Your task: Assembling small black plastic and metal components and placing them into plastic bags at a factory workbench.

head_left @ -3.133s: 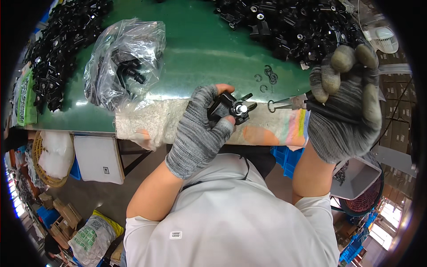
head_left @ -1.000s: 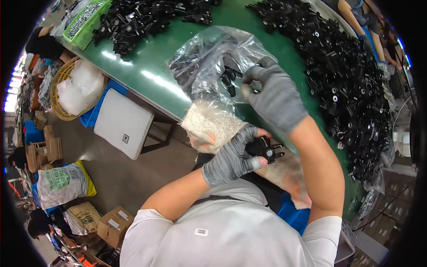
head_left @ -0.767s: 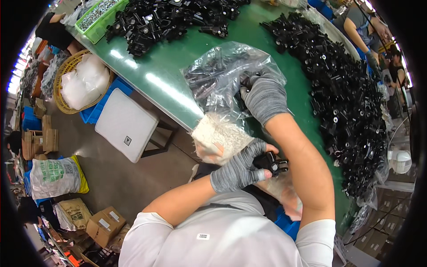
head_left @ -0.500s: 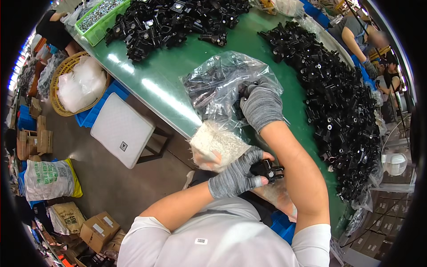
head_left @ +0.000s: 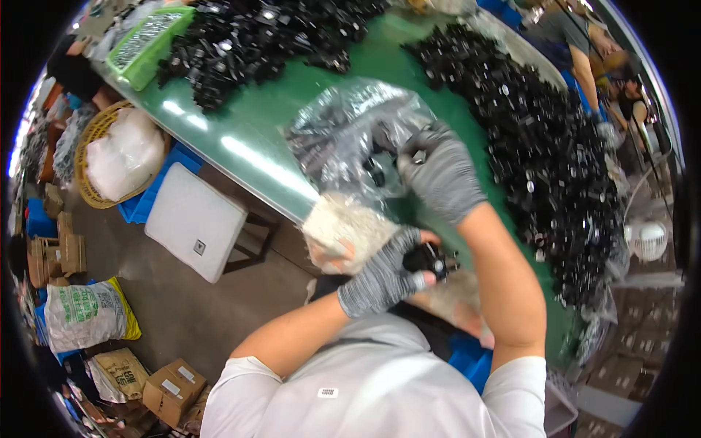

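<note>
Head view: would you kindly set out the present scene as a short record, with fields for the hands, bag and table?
Left hand: gloved, gripping a black part
Right hand: gloved, at the clear plastic bag; blur hides whether it holds anything
Bag contents: dark pieces
Table: green, with left heap and right heap of black parts, green crate
Table edge: pale cloth
Floor, left: white-topped stool, yellow basket

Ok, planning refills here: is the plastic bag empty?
The bag isn't empty: black parts show at its opening. How full, cannot tell.
</note>
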Demonstrator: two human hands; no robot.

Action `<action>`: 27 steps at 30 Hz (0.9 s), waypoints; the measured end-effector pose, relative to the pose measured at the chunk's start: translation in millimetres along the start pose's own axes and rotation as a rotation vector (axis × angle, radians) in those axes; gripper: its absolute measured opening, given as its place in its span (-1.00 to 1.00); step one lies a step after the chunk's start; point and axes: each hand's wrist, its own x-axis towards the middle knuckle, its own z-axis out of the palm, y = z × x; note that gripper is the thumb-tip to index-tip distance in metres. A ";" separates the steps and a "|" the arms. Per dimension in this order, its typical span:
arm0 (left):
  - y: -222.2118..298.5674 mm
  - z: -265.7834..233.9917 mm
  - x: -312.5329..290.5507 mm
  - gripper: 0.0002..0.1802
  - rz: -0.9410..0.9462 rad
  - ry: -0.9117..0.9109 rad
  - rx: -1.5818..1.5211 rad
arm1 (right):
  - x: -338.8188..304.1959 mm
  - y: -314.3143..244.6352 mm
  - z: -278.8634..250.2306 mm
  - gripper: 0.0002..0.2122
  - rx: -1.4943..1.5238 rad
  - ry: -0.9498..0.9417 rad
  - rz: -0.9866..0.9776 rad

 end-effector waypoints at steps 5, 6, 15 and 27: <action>26.8 9.3 4.6 -0.39 -0.109 0.048 -0.058 | -71.1 -15.9 -92.4 -0.86 0.183 0.172 -0.004; 29.2 11.2 6.7 -0.39 -0.128 0.029 -0.075 | -86.7 -12.1 -97.0 -0.86 0.171 0.162 0.024; 38.0 24.8 20.2 -0.45 -0.077 0.009 0.319 | -156.5 -7.5 -90.7 -0.80 -0.177 0.192 -0.131; 54.1 34.1 32.3 -0.61 -0.322 0.058 0.080 | -158.9 -6.4 -118.3 -0.50 0.873 0.424 0.062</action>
